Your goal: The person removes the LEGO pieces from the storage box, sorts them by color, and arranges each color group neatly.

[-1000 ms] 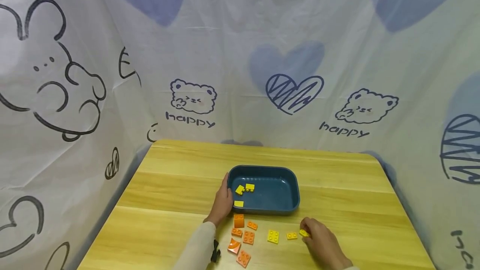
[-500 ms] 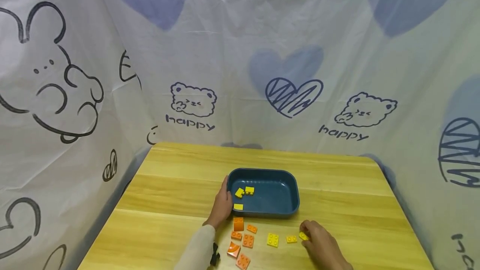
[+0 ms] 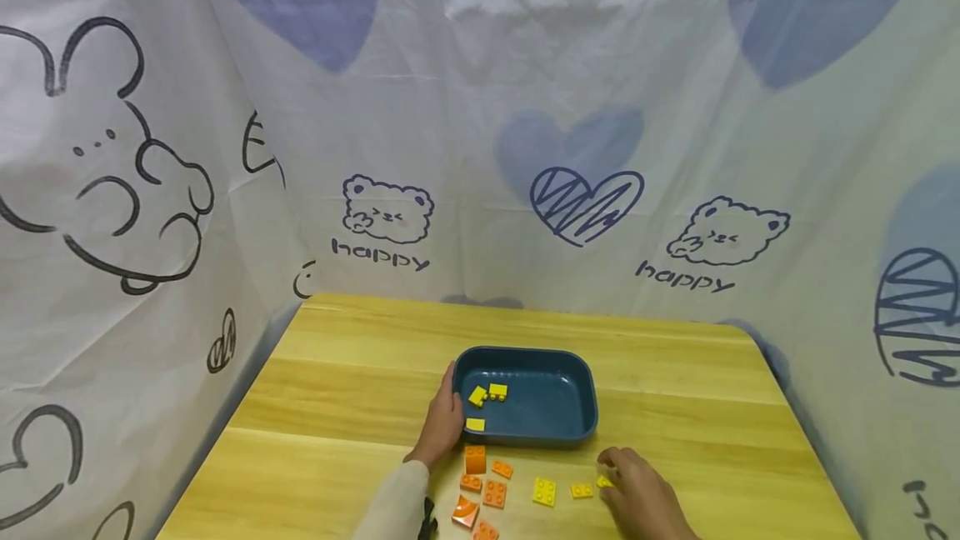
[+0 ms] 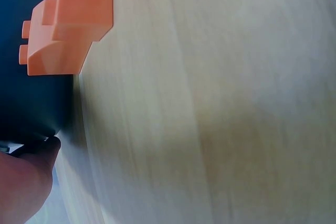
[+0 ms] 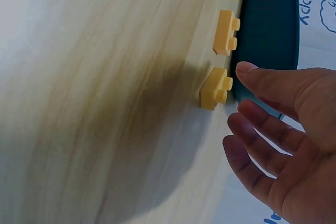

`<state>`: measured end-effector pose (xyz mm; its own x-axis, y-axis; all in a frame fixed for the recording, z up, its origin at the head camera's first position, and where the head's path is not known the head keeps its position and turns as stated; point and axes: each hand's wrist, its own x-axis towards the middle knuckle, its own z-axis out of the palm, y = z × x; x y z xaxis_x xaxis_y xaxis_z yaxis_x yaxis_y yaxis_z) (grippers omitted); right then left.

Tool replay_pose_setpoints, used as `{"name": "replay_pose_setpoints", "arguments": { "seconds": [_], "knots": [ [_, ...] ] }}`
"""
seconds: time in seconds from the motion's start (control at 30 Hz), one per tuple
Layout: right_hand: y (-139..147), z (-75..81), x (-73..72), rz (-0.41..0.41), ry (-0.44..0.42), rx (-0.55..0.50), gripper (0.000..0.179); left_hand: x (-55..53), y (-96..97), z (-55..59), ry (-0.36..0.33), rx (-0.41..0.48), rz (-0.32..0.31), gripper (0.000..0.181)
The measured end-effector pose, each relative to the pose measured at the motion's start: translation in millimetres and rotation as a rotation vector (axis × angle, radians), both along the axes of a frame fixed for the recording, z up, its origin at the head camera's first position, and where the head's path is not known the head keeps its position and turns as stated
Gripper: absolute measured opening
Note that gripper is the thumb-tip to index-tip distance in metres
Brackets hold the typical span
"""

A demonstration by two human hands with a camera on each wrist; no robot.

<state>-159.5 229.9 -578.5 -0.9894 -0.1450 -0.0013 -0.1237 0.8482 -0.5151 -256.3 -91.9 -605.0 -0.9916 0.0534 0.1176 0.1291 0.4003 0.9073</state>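
In the head view, my left hand [image 3: 441, 423] lies against the outer left wall of a dark teal tray [image 3: 525, 442], fingers extended along it. The left wrist view shows the thumb [image 4: 31, 174] at the tray's corner. My right hand [image 3: 641, 490] is just right of a small yellow building brick [image 3: 603, 482], partly covering it. In the right wrist view, thumb and loosely bent fingers stand apart with nothing between them, and that yellow brick [image 5: 214, 88] sits on the table beside the thumb tip. Another two-stud yellow brick [image 3: 581, 491] and a four-stud yellow brick [image 3: 544, 492] lie farther left.
Inside the tray, small yellow bricks [image 3: 497, 392] lie at the left end. Several orange bricks [image 3: 495, 493] are grouped in front of the tray, near the left wrist. The wooden table [image 3: 360, 373] has a printed cloth [image 3: 480, 140] hanging behind it and at both sides.
The whole head view has shifted slightly downward. The right hand's thumb and fingers look more spread beside the yellow brick. The left hand stays at the tray.
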Motion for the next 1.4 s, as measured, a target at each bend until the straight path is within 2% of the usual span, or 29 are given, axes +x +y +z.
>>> {"name": "replay_pose_setpoints", "arguments": {
  "seconds": [0.3,0.73,1.2,1.4],
  "knots": [
    [-3,3.5,0.9,0.013,0.099,0.003,0.030,0.2,0.3,-0.7,0.003,-0.003,0.002,0.056],
    [-13,13.8,-7.9,0.045,0.313,0.004,0.041,0.4,1.2,0.2,0.001,-0.001,0.001,0.056],
    [-21,18.8,-21.9,0.151,0.522,0.029,0.055,-1.7,-0.4,-4.3,0.005,-0.001,0.002,0.057],
    [-27,23.8,-30.5,0.201,0.535,0.009,0.053,-1.6,1.2,-7.2,0.030,-0.011,0.005,0.056]
  ]
}}
